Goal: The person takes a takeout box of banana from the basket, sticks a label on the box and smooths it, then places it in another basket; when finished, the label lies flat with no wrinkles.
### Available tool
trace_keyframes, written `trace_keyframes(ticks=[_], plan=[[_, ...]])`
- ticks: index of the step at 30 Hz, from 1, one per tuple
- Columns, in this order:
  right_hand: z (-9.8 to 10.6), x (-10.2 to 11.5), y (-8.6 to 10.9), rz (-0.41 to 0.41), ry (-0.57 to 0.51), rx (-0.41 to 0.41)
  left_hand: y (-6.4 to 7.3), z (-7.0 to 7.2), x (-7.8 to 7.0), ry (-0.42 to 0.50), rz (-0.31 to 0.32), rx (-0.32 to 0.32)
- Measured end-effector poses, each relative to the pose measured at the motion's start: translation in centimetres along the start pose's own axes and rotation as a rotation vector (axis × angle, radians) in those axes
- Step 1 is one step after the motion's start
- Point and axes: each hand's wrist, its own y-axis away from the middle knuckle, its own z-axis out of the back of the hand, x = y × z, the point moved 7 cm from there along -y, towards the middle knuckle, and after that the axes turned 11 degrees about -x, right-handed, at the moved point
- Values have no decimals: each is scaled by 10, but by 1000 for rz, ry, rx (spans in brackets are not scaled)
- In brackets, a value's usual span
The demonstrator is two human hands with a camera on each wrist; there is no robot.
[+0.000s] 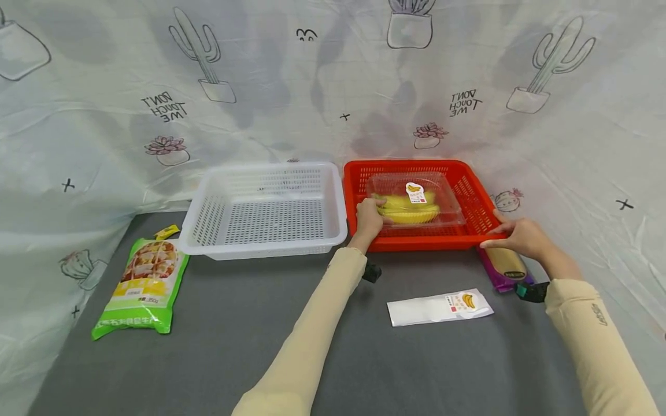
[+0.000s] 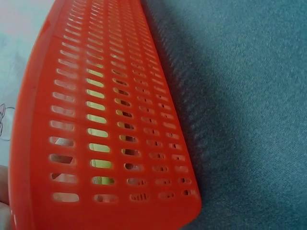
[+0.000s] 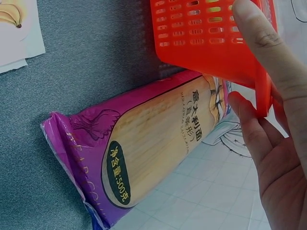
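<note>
My left hand [image 1: 368, 221] reaches over the front rim of the red basket [image 1: 416, 245] and grips the left end of a clear plastic box of bananas [image 1: 408, 215]. The box, with a banana label on its lid, lies inside the basket. In the left wrist view, the basket wall [image 2: 158, 211] hides most of that hand. At the basket's front right corner, my right hand [image 1: 525, 237] holds the rim between thumb and fingers. Beneath it, a purple pack of spaghetti [image 3: 148, 143] lies by the basket, partly covered in the head view.
A white basket [image 1: 270, 249] stands left of the red one. Farther left lie a green food bag [image 1: 148, 289] and a small yellow packet [image 1: 167, 232]. A white sheet with a banana label [image 1: 439, 308] lies in front of the red basket. A patterned curtain [image 1: 322, 86] hangs behind.
</note>
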Motion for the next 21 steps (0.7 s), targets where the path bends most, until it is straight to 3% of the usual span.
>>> trace_keyframes(ticks=[7, 10, 16, 21], plan=[[-2, 0, -1, -9, -9, 14, -3, -2, 4, 6, 30, 5], [-3, 0, -4, -7, -23, 11, -5, -3, 2, -41, 10, 32], [-6, -4, -6, -22, -41, 10, -6, -5, -8, -199, -111, 172], [-6, -5, -10, -33, -65, 15, -3, 19, -20, -67, -251, 237]])
